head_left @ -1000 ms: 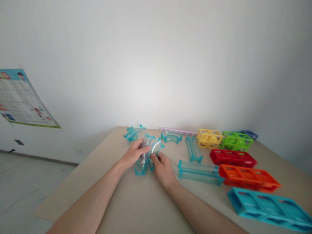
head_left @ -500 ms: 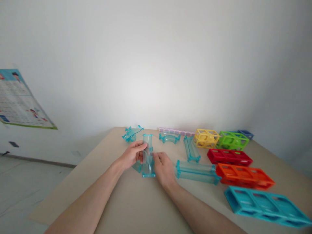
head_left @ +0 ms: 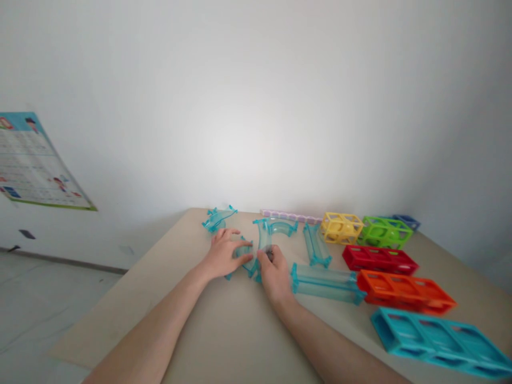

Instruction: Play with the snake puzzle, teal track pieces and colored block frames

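l hand (head_left: 226,254): splayed wide over teal pc (head_left: 248,250)
r hand (head_left: 276,269): held clear track (head_left: 264,233)
long trough (head_left: 328,282): sat close (by r wrist)

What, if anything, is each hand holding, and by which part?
The right hand holds a clear teal track piece by its nearer half. The left hand is over another track piece; whether it grips is unclear.

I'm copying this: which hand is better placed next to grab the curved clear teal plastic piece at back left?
Probably the left hand: it's closer to that piece, fingers spread; the right hand holds a long clear teal plastic track.
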Tool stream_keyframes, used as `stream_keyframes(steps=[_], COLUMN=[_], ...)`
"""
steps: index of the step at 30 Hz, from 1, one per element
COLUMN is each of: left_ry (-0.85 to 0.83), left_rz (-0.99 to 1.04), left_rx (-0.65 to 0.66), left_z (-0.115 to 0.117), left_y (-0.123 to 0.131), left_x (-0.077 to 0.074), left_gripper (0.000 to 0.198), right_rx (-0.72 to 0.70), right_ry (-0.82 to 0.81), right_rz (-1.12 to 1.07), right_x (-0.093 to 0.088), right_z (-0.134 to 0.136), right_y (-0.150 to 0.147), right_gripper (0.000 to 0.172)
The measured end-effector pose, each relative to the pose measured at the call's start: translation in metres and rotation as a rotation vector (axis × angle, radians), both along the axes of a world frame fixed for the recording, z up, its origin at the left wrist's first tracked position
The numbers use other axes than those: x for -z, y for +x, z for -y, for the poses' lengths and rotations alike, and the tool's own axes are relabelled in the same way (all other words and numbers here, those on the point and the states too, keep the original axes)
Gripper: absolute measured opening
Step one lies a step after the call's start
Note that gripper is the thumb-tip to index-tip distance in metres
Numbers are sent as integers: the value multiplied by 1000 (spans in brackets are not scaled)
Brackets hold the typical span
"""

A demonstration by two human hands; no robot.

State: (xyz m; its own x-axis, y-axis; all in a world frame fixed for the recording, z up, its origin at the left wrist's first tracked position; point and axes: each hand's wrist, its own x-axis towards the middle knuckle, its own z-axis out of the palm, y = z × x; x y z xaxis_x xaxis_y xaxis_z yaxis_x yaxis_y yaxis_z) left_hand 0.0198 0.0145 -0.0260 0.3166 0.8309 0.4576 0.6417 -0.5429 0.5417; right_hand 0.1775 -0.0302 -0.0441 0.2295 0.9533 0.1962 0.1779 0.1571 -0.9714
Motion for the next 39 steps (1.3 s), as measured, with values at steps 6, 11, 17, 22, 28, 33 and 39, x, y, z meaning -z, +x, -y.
stream_keyframes(steps=[6, 11, 17, 22, 28, 33, 39], left_ry=[-43, 16, 261, 155, 97, 91, 146], left_rz=[-250, -325, -177, -234, -189, -75, 174], left_rx=[35, -39, -439, -545, -598, -613, -646], left_z=[-13, -29, -46, -60, -60, -60, -62], left_y=[-27, -56, -72, -83, -88, -86, -82], left_x=[4, 3, 4, 10, 14, 13, 7], left_gripper=[46, 54, 37, 46, 38, 18, 6], right_rx=[-36, -52, -80, -114, -157, -182, -195], right_ry=[2, 4, 19, 27, 19, 16, 25], right_rz=[-7, -38, -69, -67, -57, -52, -59], right_x=[3, 6, 5, 2, 3, 3, 3], right_z=[-1, 0, 0, 2, 2, 1, 2], right_y=[-1, -2, -3, -2, -2, -2, -2], right_gripper=[22, 22, 24, 26, 24, 23, 24])
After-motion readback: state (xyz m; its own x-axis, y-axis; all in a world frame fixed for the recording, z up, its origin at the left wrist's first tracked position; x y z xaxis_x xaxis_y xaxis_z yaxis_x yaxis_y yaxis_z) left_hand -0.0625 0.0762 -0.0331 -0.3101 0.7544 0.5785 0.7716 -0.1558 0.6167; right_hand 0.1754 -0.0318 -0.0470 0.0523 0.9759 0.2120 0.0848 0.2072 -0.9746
